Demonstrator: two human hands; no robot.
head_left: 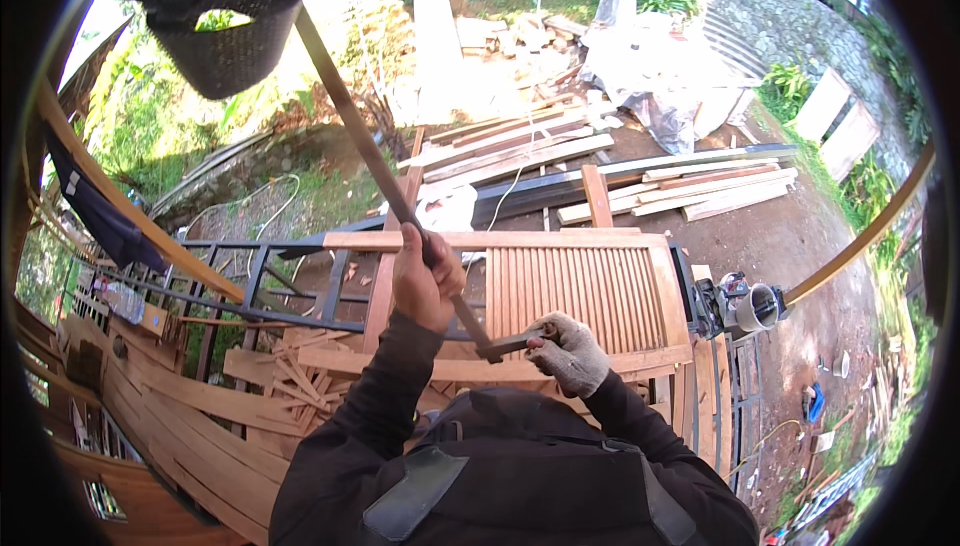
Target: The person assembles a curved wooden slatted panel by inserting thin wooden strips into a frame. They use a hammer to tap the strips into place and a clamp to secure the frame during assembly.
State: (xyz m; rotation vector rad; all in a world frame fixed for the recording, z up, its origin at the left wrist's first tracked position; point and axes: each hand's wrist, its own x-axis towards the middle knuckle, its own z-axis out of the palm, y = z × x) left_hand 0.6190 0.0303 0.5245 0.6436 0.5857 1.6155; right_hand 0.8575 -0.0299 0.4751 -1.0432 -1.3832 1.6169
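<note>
My left hand [425, 278], bare, is wrapped round a long narrow wooden strip [360, 136], held at a slant. The strip runs from the upper left down to just in front of my chest. At its lower end my right hand [572, 354], in a pale knitted glove, grips a short flat dark piece [512, 344]. That piece meets the strip's end; its exact kind is unclear. Beneath both hands lies a wooden louvred panel [575, 296], its slats set in a frame, resting on the work stand.
A black metal frame [265, 271] extends to the left. Offcuts [300, 386] and long boards [190, 426] lie at the lower left. A power tool [708, 308] and a bucket [758, 308] stand right of the panel. Stacked timber [510, 156] lies beyond.
</note>
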